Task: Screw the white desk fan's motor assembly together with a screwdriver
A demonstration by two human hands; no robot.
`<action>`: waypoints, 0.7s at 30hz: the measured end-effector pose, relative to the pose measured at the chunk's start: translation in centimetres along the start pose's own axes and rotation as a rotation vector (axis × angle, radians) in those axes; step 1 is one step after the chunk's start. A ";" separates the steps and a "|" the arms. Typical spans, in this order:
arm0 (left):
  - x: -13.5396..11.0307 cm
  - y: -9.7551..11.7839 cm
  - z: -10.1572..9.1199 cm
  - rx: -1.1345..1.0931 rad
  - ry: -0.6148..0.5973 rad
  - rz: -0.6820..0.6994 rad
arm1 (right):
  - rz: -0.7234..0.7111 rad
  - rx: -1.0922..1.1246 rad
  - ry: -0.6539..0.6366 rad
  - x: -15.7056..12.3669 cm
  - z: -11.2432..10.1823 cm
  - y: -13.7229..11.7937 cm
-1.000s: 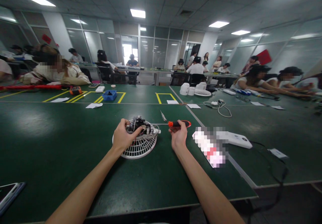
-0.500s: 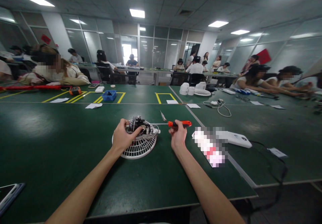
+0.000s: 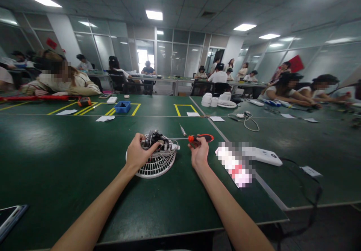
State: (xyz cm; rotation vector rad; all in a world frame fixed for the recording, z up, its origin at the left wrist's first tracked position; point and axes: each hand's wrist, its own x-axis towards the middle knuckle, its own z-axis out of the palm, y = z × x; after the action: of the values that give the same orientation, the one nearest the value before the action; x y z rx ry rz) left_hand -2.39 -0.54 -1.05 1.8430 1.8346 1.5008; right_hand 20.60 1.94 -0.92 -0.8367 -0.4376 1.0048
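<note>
My left hand [image 3: 140, 151] is closed around the dark motor assembly [image 3: 155, 139] of a fan, thumb across its near side. Beneath it the round white fan grille [image 3: 156, 167] lies on the green table, with loose wires around the motor. Held in my right hand [image 3: 199, 151] is a screwdriver [image 3: 204, 138] with a red and black handle. Its shaft lies nearly level and points left, reaching the right side of the motor assembly; the exact contact of the tip is hidden. Just beyond the shaft lies a small slim tool with a clear handle [image 3: 183, 131].
A blue bin [image 3: 122, 107] with dark bits stands at the back left. White fan parts [image 3: 225, 101] and a coiled white cable [image 3: 248, 121] are at the back right. A white power bank-like box [image 3: 265, 156] lies right, a phone [image 3: 11, 219] front left. Several people sit around.
The screwdriver's handle has turned a little in my right hand, and the fingers have shifted slightly on it. My left hand and the fan parts look unchanged.
</note>
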 end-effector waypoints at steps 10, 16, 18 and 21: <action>0.0 0.0 0.0 -0.024 -0.003 0.006 | -0.081 -0.051 -0.024 -0.3 0.3 -0.1; -0.1 0.0 -0.1 -0.027 -0.009 0.005 | -0.039 -0.024 -0.044 -0.1 0.0 0.0; -0.1 0.0 -0.1 -0.029 -0.013 0.006 | -0.016 0.009 -0.039 0.1 -0.1 0.1; -0.1 0.1 -0.2 -0.032 -0.014 -0.003 | 0.010 0.036 -0.017 0.3 -0.2 0.1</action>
State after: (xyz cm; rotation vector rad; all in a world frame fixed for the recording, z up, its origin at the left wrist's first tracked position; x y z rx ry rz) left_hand -2.40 -0.71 -0.92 1.8302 1.7959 1.5036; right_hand 20.81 2.14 -1.15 -0.7995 -0.4295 1.0272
